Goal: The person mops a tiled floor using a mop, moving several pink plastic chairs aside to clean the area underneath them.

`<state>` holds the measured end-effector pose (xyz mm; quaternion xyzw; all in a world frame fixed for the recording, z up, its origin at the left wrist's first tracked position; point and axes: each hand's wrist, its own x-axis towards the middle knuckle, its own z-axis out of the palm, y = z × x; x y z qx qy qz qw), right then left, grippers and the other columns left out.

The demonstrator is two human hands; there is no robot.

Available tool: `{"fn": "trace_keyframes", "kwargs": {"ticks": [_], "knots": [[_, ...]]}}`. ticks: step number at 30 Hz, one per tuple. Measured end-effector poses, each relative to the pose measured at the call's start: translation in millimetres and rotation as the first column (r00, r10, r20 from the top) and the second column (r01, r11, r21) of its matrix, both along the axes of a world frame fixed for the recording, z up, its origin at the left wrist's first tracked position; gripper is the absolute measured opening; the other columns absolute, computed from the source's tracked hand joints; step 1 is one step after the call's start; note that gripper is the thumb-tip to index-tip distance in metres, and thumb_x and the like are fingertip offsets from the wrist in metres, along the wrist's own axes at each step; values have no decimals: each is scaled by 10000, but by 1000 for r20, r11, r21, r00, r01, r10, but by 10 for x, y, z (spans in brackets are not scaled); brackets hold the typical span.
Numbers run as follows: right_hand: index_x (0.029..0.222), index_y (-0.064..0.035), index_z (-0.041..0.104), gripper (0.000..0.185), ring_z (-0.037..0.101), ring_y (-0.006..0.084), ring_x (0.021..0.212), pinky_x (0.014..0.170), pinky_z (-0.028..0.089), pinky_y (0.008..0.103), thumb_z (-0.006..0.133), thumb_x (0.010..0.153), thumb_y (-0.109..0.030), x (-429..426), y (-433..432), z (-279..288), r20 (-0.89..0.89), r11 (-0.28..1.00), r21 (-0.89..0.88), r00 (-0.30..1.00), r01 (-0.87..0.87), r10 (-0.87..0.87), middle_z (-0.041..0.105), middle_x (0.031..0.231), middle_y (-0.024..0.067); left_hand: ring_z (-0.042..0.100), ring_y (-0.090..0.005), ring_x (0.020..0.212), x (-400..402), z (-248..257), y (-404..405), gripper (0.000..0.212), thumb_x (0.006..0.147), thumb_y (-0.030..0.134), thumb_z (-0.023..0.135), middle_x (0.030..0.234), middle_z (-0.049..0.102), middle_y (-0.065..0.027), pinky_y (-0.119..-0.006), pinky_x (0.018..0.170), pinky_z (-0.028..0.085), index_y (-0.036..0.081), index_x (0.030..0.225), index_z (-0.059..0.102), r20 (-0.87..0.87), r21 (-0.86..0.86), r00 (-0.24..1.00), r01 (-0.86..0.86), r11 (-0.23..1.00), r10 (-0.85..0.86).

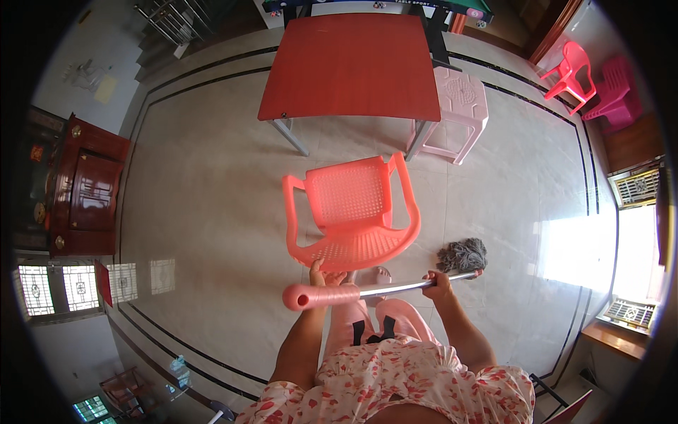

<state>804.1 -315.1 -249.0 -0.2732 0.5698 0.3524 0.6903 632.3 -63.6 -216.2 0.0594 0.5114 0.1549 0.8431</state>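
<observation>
A string mop with a grey head point(462, 255) has a metal pole and a pink plastic handle end. My right hand point(438, 284) is closed around the metal pole, a little short of the mop head. At the top of the backrest of a pink plastic armchair point(347, 196) is my left hand point(324, 274), its fingers touching the rim; the mop's pink handle crosses just below it, over the wrist. How firmly the left hand grips the chair is hard to tell. The chair stands before me with its perforated seat towards the red table.
A red table point(349, 69) stands ahead, with a pale pink plastic stool point(461, 100) at its right. Two more plastic chairs, one bright pink point(572, 77), stand by the right wall. A red wooden cabinet point(95, 191) is at the left, and a pool table point(466, 9) lies beyond the red table.
</observation>
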Motion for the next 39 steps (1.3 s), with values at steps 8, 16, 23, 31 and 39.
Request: {"fn": "trace_keyframes", "kwargs": {"ticks": [8,16,23,31,39], "knots": [[602,-59,367,144,383,121,395,419,373,233,453,640,49,117,205,108,5,987,-147,998,60,-60,370,469,21,455,-246,937,200,107,262,409,603,-18,397,983,482,-110,-389,842,358,11,1011,403,334,144,943,-60,988,9],[543,-70,363,177,362,107,349,364,355,197,444,676,13,92,397,250,8,980,-197,999,40,-39,366,410,1,451,-276,931,1138,-179,1091,397,589,-1,394,958,487,-129,-447,812,362,-7,986,414,341,106,940,-45,993,6],[587,-66,365,143,357,106,348,344,342,186,440,693,-4,117,365,179,9,976,-194,995,99,-99,361,419,2,416,-266,969,1800,-287,1741,365,666,130,477,1013,448,-121,-425,830,353,-6,993,392,380,192,920,25,981,-98],[562,-70,353,170,360,117,348,364,356,192,454,680,-1,121,495,103,13,971,-217,995,104,-104,367,422,12,424,-328,942,1568,505,1558,488,775,378,387,1062,400,-186,-405,803,349,27,1108,324,1,118,922,385,915,-388],[552,-61,358,168,373,148,375,416,389,257,443,676,14,183,509,52,7,977,-167,991,133,-134,361,430,20,450,-334,917,712,2037,739,579,710,479,341,887,515,-192,-440,860,259,-30,943,489,578,728,343,194,658,-741]]}}
